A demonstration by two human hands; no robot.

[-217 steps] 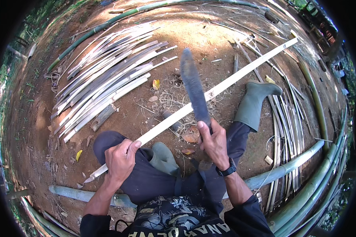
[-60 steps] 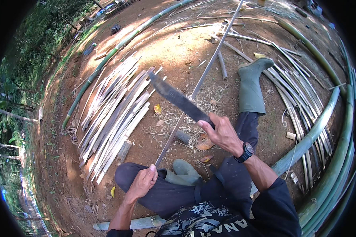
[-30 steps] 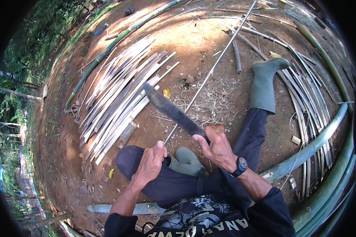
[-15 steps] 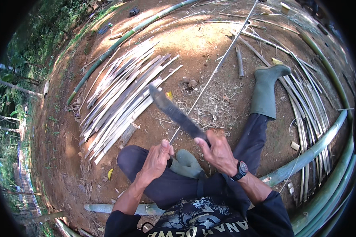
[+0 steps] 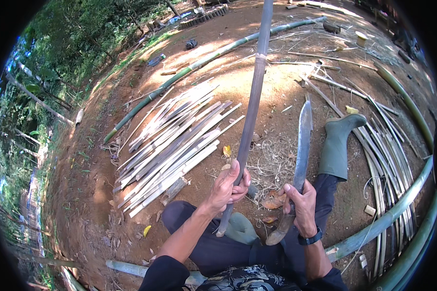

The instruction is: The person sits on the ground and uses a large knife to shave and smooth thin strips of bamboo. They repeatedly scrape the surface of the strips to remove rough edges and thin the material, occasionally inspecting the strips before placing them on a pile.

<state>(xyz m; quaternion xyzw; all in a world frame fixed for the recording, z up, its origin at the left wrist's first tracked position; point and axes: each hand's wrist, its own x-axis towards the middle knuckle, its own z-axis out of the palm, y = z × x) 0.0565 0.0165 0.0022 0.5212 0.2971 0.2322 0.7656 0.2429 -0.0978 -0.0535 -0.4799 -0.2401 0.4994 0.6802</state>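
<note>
My left hand (image 5: 228, 187) is wrapped round a long dark bamboo strip (image 5: 251, 109), close to its lower end. The strip rises up and slightly right, out of the top of the picture. My right hand (image 5: 302, 203) grips the wooden handle of a machete (image 5: 303, 140). Its broad blade points up and away from me, to the right of the strip and apart from it. Below the blade, thin curly shavings (image 5: 272, 157) lie on the soil between my legs. A green rubber boot (image 5: 336, 145) covers my outstretched right foot.
Many split bamboo strips (image 5: 179, 145) are piled at the left. Longer thin strips (image 5: 383, 160) lie at the right, under a thick green bamboo pole (image 5: 388, 220). Another green pole (image 5: 199, 63) stretches across the far ground. Leafy plants (image 5: 77, 43) border the left side.
The machete has swung from across the strip to upright on its right, clear of it. The strip now stands steeper, its broad face showing. My view has tipped farther out.
</note>
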